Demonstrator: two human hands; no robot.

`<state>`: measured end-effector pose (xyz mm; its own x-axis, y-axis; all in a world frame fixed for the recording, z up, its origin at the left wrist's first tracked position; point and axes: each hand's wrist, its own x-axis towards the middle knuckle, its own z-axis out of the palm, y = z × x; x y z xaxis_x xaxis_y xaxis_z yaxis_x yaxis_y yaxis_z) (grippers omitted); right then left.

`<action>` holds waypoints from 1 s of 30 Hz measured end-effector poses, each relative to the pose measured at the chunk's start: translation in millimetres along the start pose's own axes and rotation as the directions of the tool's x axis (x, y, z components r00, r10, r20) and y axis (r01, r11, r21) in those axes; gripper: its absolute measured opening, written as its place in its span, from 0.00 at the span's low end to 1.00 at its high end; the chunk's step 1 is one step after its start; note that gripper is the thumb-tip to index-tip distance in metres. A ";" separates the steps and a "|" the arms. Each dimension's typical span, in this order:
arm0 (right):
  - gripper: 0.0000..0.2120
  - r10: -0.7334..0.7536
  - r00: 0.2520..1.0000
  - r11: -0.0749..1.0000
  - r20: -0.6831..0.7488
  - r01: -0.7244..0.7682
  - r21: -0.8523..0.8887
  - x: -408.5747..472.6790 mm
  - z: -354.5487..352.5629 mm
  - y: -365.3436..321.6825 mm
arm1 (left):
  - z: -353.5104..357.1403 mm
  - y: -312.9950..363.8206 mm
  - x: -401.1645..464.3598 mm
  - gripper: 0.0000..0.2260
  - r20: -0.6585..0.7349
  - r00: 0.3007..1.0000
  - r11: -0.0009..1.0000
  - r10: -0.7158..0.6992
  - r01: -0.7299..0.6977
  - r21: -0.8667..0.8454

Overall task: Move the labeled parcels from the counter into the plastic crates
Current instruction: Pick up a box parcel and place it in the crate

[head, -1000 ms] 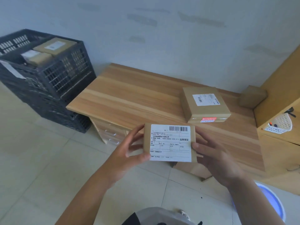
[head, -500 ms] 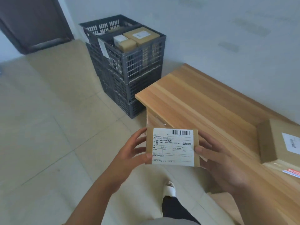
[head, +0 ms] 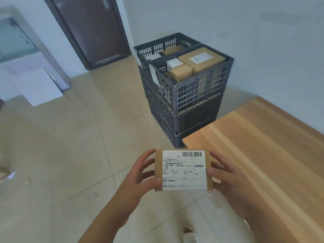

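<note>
Beige floor tiles (head: 66,155) now fill most of our view, the wooden worktop (head: 263,155) slid right; our left hand (head: 140,174) and right hand (head: 226,179) pinch the flat cardboard parcel (head: 182,170) by its short sides, label up, long axis left-right, with the dark lattice crates (head: 192,95) nearer ahead

Two hands (head: 140,176), five parcels (head: 183,170), two crate stacks (head: 192,95), one counter (head: 254,146)
</note>
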<state>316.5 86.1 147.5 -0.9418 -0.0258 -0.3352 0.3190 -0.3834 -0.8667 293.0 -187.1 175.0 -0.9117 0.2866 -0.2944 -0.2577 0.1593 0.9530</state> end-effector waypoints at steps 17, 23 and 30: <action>0.29 0.025 0.997 0.978 0.076 -0.008 -0.210 257.2 122.3 -58.2 | -171.4 31.3 209.2 0.33 -0.039 0.999 0.994 -0.020 0.016 -0.107; 0.28 -0.014 1.000 0.978 -0.005 0.012 -0.210 341.4 189.7 -80.0 | -257.4 62.3 288.6 0.33 0.031 1.000 0.994 0.002 0.001 -0.106; 0.25 -0.003 0.993 0.983 -0.117 -0.018 -0.181 418.9 211.6 -83.5 | -310.8 75.7 379.8 0.34 0.161 0.987 0.996 -0.009 0.024 -0.090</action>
<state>-127.1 -88.1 157.6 -0.9240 0.0832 -0.3731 0.3498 -0.2095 -0.9131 -172.2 -359.8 157.5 -0.8459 0.4337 -0.3105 -0.3070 0.0800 0.9483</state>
